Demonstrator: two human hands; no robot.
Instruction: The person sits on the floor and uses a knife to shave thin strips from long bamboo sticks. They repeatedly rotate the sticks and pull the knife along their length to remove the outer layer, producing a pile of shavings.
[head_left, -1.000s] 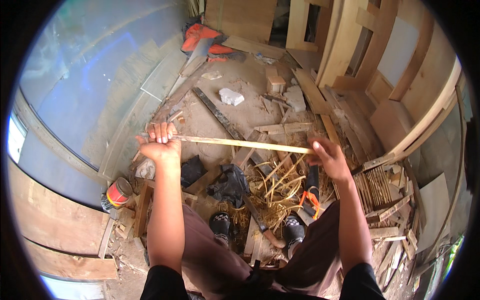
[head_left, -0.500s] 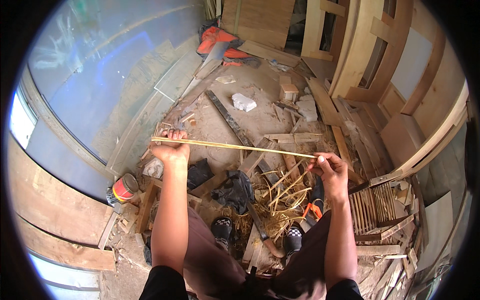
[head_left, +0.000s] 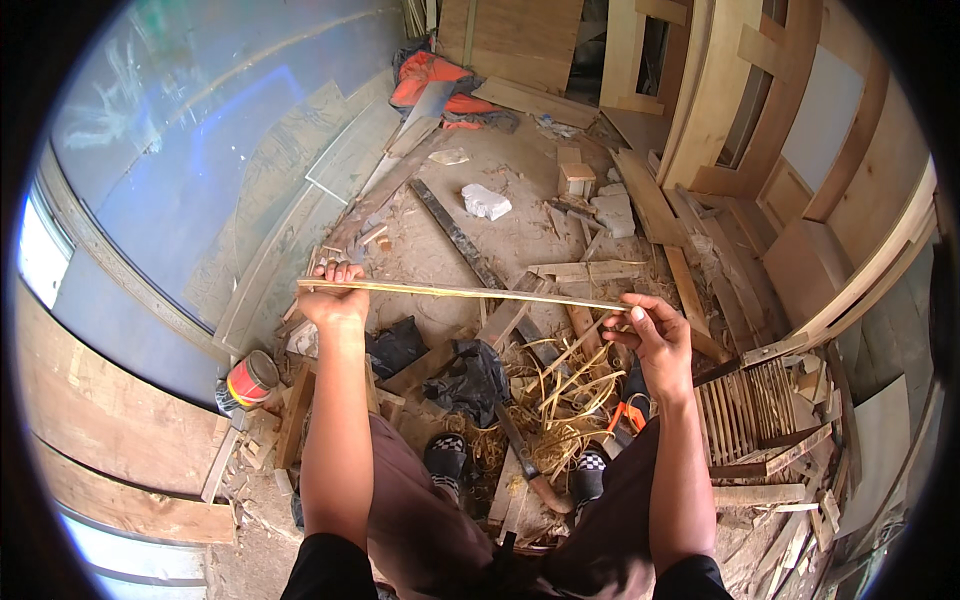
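A long, thin, pale yellow bamboo strip [head_left: 480,292] stretches almost level between my hands, above my knees. My left hand [head_left: 335,295] is closed around its left end. At the other end, my right hand [head_left: 648,335] pinches the strip between thumb and fingers. Below it, curled shavings [head_left: 575,405] lie heaped on the floor between my feet. A large knife with a wooden handle [head_left: 548,495] rests there, its blade partly covered by a black plastic bag [head_left: 468,380]. Beside my right knee lies a tool with an orange handle [head_left: 628,415].
A slatted wooden box [head_left: 750,415] stands at my right, with scrap wood around it. On the left is a red and yellow can [head_left: 250,378]. Ahead lie a dark bar [head_left: 455,230], a white lump [head_left: 486,202] and an orange cloth [head_left: 430,80]. Wooden frames [head_left: 740,100] lean at the right.
Both hands have shifted slightly left with the strip. The strip has turned a little, so more of its flat face shows. Both hands keep hold of it.
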